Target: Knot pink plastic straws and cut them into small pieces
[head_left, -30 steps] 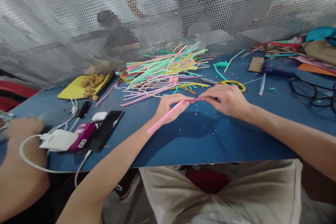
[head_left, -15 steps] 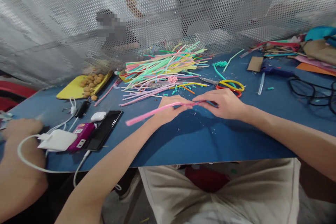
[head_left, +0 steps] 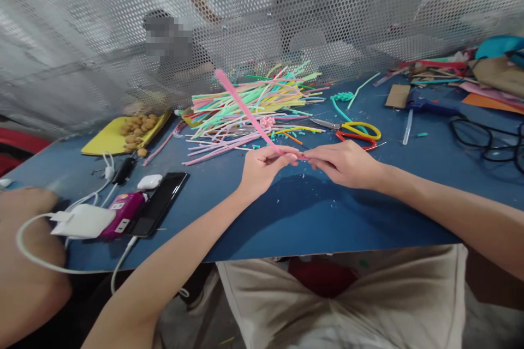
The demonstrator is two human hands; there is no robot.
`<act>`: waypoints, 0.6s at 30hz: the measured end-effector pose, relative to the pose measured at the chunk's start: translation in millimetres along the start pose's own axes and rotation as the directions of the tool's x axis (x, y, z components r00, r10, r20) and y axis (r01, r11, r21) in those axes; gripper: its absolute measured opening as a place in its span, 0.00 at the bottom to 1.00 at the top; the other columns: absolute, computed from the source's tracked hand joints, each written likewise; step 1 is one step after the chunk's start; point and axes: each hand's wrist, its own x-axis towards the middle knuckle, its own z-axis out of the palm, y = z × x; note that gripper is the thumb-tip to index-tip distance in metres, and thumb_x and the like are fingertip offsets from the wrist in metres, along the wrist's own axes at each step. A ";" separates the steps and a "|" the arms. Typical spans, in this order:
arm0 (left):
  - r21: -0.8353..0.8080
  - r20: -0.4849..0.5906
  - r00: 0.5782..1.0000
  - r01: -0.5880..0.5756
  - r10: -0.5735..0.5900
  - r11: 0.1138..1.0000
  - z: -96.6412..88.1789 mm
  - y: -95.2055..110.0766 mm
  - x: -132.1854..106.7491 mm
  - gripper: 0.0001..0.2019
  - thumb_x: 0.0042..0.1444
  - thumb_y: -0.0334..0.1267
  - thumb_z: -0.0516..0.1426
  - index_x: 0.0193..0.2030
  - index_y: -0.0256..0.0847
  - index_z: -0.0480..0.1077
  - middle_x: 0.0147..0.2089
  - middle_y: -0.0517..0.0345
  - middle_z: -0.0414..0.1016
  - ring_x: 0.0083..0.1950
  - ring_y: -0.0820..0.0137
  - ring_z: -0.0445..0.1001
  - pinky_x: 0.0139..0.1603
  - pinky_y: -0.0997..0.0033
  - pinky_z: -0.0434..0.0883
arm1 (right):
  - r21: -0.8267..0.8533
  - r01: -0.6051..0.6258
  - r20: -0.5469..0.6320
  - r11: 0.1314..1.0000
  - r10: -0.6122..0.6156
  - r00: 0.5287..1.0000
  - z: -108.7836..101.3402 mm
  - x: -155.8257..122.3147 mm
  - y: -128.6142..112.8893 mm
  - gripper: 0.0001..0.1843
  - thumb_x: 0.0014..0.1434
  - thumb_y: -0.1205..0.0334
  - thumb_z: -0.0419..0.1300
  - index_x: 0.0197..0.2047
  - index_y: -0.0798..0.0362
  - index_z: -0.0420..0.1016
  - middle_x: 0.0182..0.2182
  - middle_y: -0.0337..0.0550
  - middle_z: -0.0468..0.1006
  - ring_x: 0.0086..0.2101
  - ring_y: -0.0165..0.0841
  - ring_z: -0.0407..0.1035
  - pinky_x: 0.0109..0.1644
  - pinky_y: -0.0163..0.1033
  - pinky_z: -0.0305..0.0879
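A pink pipe cleaner (head_left: 248, 112) slants up and to the left from between my two hands, its free end above the pile. My left hand (head_left: 264, 169) pinches it between thumb and fingers. Close beside it, my right hand (head_left: 341, 163) has its fingertips closed on the other end, which is mostly hidden by the fingers. Behind my hands lies a heap of pastel pipe cleaners (head_left: 254, 98), with a small pink curled piece (head_left: 267, 121) at its front. Scissors (head_left: 356, 132) with yellow and red handles rest just beyond my right hand.
Left on the blue table (head_left: 262, 229) lie a phone (head_left: 161, 204), a purple power adapter (head_left: 123, 215) with white cables, and a yellow tray (head_left: 104, 136) of round brown pieces. Another person's arm (head_left: 30, 251) rests there. A glue gun (head_left: 434, 108) and black cable (head_left: 487, 147) lie right.
The pink pipe cleaner's free end has swung from low left up over the heap. My left hand has turned so its thumb and fingers show pinching; my right hand stays nearly in place.
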 end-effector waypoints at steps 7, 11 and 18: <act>-0.066 -0.167 0.983 0.068 -0.078 0.995 -0.4 -3.9 3.4 0.13 0.54 0.45 0.68 0.40 0.38 0.82 0.34 0.53 0.84 0.31 0.69 0.82 0.38 0.69 0.82 | -0.081 -0.110 -0.045 0.991 0.107 0.993 0.3 1.7 -0.2 0.17 0.69 0.62 0.53 0.58 0.52 0.75 0.50 0.46 0.83 0.48 0.39 0.79 0.49 0.43 0.75; -0.101 -0.163 0.982 0.084 -0.100 0.991 -0.2 -6.7 2.9 0.14 0.53 0.46 0.68 0.39 0.37 0.81 0.34 0.52 0.84 0.30 0.68 0.82 0.37 0.69 0.83 | -0.089 -0.099 -0.113 0.991 0.089 0.990 -0.4 1.4 0.7 0.18 0.70 0.62 0.54 0.60 0.51 0.74 0.52 0.46 0.82 0.49 0.39 0.78 0.50 0.42 0.75; -0.037 -0.181 0.983 0.011 -0.017 0.999 2.3 -1.1 -1.6 0.14 0.54 0.48 0.67 0.37 0.37 0.80 0.33 0.53 0.83 0.30 0.67 0.83 0.37 0.68 0.83 | -0.094 0.025 -0.095 0.995 -0.034 0.995 -2.9 0.5 -2.4 0.19 0.70 0.67 0.52 0.61 0.50 0.73 0.47 0.45 0.84 0.43 0.34 0.79 0.44 0.38 0.74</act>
